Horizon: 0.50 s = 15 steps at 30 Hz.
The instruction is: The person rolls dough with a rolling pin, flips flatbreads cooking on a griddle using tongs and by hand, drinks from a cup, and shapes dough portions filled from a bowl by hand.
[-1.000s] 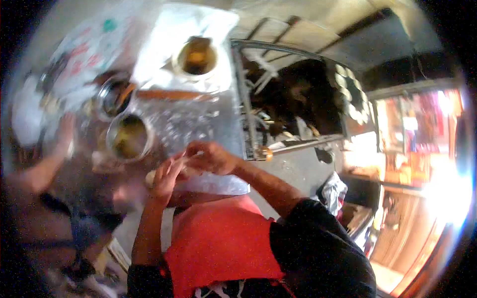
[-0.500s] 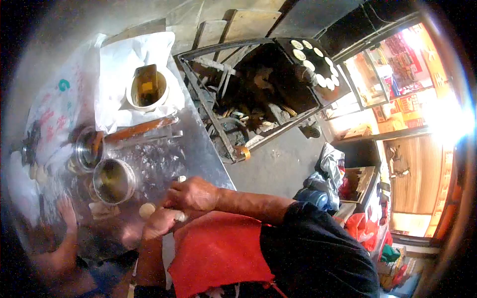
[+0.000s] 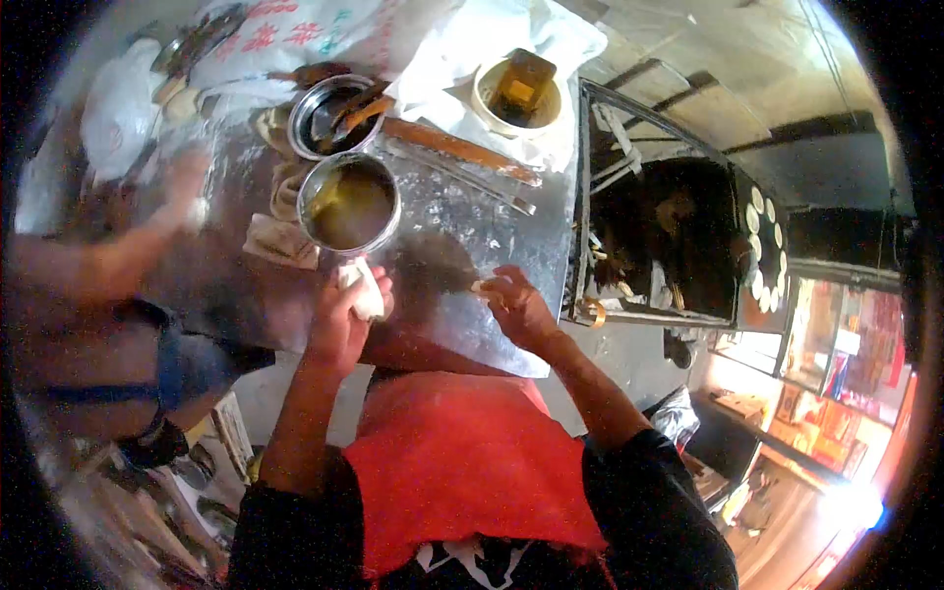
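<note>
A pale piece of dough (image 3: 363, 290) lies in my left hand (image 3: 344, 313), which is wrapped partly round it just below a metal bowl of yellowish liquid (image 3: 349, 204). To the right, over the metal table (image 3: 452, 344), my right hand (image 3: 516, 305) pinches a small pale bit of dough (image 3: 481, 287) between its fingertips. The two hands are apart. A folded tan cloth or dough piece (image 3: 281, 242) rests left of the bowl.
Behind the bowl are a second metal bowl (image 3: 329, 118), a wooden rolling pin (image 3: 462, 150) and a white tub (image 3: 521, 98). A dark oven (image 3: 669, 236) with pale rounds on its plate (image 3: 757, 251) stands right. A co-worker's blurred arm (image 3: 138, 246) reaches in from the left.
My hands, close together before, have moved apart, with dough visible in the left and a small bit in the right. The view has turned, and the co-worker's arm has moved.
</note>
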Motion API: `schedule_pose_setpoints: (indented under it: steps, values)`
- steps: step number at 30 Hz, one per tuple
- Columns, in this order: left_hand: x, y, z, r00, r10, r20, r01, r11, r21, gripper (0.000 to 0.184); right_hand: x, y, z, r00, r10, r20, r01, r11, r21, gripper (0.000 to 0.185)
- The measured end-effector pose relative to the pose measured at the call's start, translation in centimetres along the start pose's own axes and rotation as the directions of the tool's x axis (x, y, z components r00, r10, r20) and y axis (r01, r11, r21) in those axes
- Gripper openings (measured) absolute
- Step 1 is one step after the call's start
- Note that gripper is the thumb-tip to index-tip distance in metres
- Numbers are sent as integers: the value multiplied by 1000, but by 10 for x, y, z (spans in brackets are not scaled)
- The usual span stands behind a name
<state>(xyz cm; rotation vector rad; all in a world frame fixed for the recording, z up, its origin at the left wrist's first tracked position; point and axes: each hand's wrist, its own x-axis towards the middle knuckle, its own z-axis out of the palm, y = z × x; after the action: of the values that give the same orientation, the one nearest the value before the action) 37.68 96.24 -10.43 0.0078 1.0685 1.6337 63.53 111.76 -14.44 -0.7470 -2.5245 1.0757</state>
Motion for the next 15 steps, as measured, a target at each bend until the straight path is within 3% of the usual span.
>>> schedule_pose_setpoints:
  steps: [1,3,5,6,9,11,13,15]
  values:
    - [-6,4,-5,996,81,-26,-80,996,39,44,-3,2,6,1000,-12,18,12,1000,2,21]
    - [-16,8,-21,998,58,-28,-57,998,30,50,-2,17,23,992,53,117,-40,993,-111,24]
    - [-29,8,-24,996,-84,20,83,995,59,57,12,17,27,993,-29,113,39,996,-83,24]
    - [-32,5,-26,996,-63,63,61,998,23,63,18,11,25,984,-20,179,44,991,-128,25]
    - [-33,-6,-27,996,-84,-17,83,996,-31,61,30,11,28,953,-24,302,81,981,-177,26]
    - [-28,-21,-33,996,20,-83,-28,995,-96,56,35,6,27,918,19,396,111,947,-301,23]
    - [-28,-24,-41,998,-52,-21,51,998,-31,54,50,0,22,896,-52,442,169,958,-230,20]
    - [-21,-21,-42,999,-36,-34,36,999,-5,51,77,-10,19,816,57,576,82,974,-213,23]
